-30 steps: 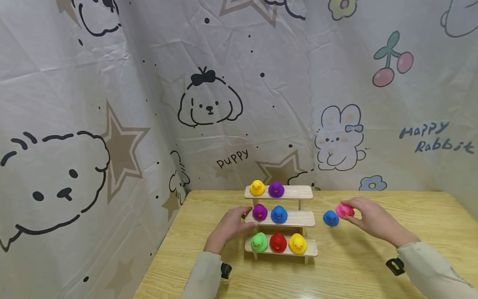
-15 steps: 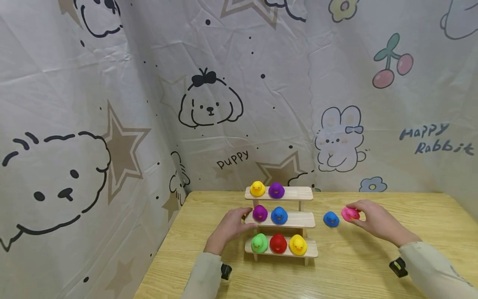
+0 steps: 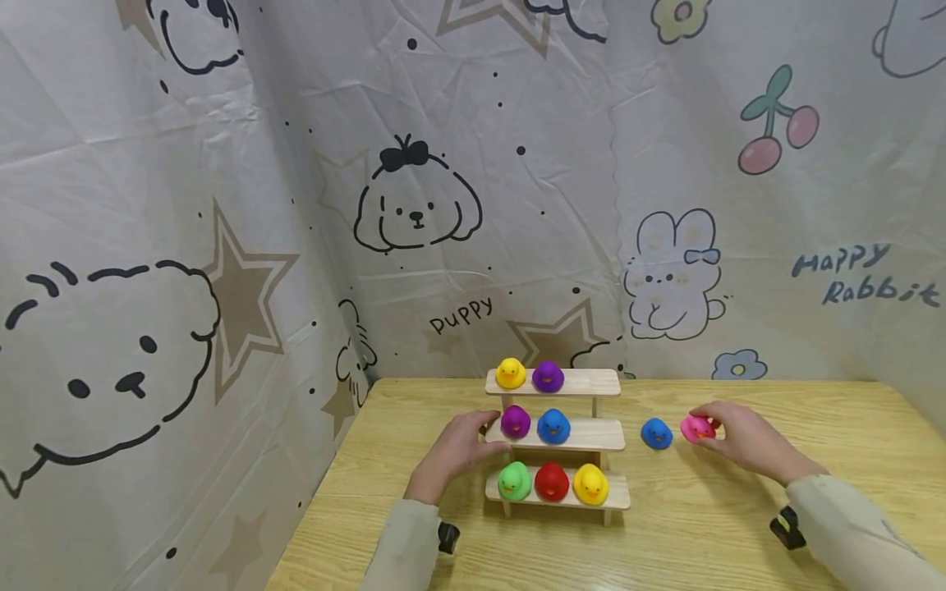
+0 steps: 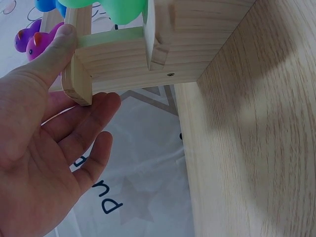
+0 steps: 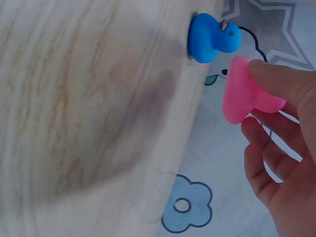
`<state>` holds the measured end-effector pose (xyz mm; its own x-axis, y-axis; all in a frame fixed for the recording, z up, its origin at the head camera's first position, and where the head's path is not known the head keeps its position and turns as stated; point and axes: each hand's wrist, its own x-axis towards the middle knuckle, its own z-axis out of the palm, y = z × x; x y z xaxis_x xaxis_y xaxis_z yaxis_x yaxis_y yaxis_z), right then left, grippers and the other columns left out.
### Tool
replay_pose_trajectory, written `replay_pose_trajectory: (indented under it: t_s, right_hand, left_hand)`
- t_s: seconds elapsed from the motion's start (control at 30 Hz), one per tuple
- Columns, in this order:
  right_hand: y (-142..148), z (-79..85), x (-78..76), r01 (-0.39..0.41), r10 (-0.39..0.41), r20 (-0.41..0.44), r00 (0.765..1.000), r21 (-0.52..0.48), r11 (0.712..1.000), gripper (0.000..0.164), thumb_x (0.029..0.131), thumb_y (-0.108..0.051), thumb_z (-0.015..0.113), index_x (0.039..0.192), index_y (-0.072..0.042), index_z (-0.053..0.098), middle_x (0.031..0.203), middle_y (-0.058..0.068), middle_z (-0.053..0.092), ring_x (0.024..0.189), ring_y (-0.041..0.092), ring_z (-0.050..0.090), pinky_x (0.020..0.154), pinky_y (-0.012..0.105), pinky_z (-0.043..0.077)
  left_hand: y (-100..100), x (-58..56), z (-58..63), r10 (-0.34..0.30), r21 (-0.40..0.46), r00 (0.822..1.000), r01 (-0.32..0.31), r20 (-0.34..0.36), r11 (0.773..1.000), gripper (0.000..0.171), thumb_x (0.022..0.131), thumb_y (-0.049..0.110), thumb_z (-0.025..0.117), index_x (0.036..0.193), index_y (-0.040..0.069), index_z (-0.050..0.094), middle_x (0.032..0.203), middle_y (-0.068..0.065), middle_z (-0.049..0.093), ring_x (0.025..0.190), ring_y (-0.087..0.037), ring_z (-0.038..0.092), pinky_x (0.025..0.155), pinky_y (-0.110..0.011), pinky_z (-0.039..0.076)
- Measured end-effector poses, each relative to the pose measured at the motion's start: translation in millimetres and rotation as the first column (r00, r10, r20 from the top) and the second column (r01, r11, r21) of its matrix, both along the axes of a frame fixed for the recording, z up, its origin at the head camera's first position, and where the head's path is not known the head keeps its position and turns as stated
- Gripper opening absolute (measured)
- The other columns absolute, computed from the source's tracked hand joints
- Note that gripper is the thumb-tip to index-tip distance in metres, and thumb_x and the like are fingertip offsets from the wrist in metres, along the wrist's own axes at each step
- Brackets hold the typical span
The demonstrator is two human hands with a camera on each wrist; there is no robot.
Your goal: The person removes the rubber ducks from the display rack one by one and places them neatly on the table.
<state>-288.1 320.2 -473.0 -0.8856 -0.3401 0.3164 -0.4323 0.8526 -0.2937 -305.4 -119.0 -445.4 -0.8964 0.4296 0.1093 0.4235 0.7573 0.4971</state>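
Note:
My right hand pinches a pink rubber duck between thumb and fingers, to the right of a blue rubber duck standing on the table. In the right wrist view the pink duck hangs over the table surface, its flat underside facing the wood. At the left end of a three-tier wooden display shelf, my left hand grips the middle board, thumb on top and fingers beneath. Beside that thumb sits a magenta duck, with another blue duck to its right.
The top tier bears a yellow duck and a purple duck. On the bottom tier stand a green duck, a red duck and a second yellow duck. A printed cloth hangs behind the wooden table.
My right hand has moved the pink duck right and slightly nearer, opening a gap from the blue duck on the table. The left hand stays on the shelf.

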Motion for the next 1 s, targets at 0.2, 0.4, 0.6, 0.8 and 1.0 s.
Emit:
replay_pose_trajectory:
  t_s: [0.2, 0.4, 0.6, 0.8, 1.0]
  right_hand:
    - [4, -9.7, -5.8, 0.016, -0.014, 0.036, 0.999, -0.033, 0.999, 0.038, 0.072, -0.010, 0.081, 0.104, 0.003, 0.066, 0.091, 0.004, 0.064, 0.077, 0.018, 0.056, 0.067, 0.037, 0.049]
    - [7, -20.2, -11.8, 0.051, -0.042, 0.132, 0.990, -0.068, 0.996, 0.038, 0.075, -0.013, 0.079, 0.106, 0.004, 0.065, 0.090, 0.003, 0.063, 0.077, 0.019, 0.054, 0.067, 0.037, 0.049]
    - [9, -25.0, -14.2, 0.080, -0.067, 0.166, 0.984, -0.075, 0.994, 0.039, 0.076, -0.013, 0.078, 0.107, 0.005, 0.065, 0.091, 0.006, 0.063, 0.076, 0.020, 0.053, 0.067, 0.037, 0.048]
    - [11, -31.6, -15.7, 0.069, -0.055, 0.146, 0.988, -0.096, 0.993, 0.036, 0.076, -0.013, 0.078, 0.105, 0.004, 0.066, 0.089, 0.005, 0.063, 0.074, 0.017, 0.052, 0.065, 0.034, 0.047]
    - [12, -34.5, -16.9, 0.088, -0.070, 0.156, 0.985, -0.115, 0.989, 0.037, 0.076, -0.014, 0.078, 0.106, 0.004, 0.065, 0.087, 0.004, 0.062, 0.073, 0.017, 0.051, 0.064, 0.033, 0.046]
  left_hand:
    - [0, 0.1, 0.7, -0.001, 0.003, 1.000, 0.001, 0.001, 1.000, 0.059, 0.085, 0.039, 0.069, 0.131, 0.005, 0.055, 0.121, -0.011, 0.061, 0.105, -0.024, 0.058, 0.089, -0.039, 0.048]
    - [0, 0.3, 1.2, 0.003, -0.004, 1.000, -0.003, 0.006, 1.000, 0.059, 0.085, 0.040, 0.069, 0.131, 0.006, 0.055, 0.121, -0.010, 0.061, 0.104, -0.023, 0.058, 0.089, -0.038, 0.048]
    - [1, -0.4, 0.8, -0.002, -0.008, 1.000, 0.002, 0.002, 1.000, 0.059, 0.085, 0.041, 0.069, 0.131, 0.006, 0.055, 0.121, -0.010, 0.062, 0.103, -0.023, 0.058, 0.088, -0.038, 0.048]
    - [1, -0.7, -0.5, 0.005, -0.014, 1.000, -0.005, 0.004, 1.000, 0.058, 0.085, 0.040, 0.069, 0.131, 0.007, 0.055, 0.120, -0.010, 0.062, 0.102, -0.022, 0.058, 0.088, -0.037, 0.048]
    - [1, -0.9, -1.2, 0.006, -0.020, 1.000, -0.006, 0.004, 1.000, 0.059, 0.085, 0.040, 0.069, 0.131, 0.006, 0.055, 0.121, -0.010, 0.061, 0.103, -0.022, 0.058, 0.088, -0.037, 0.048]
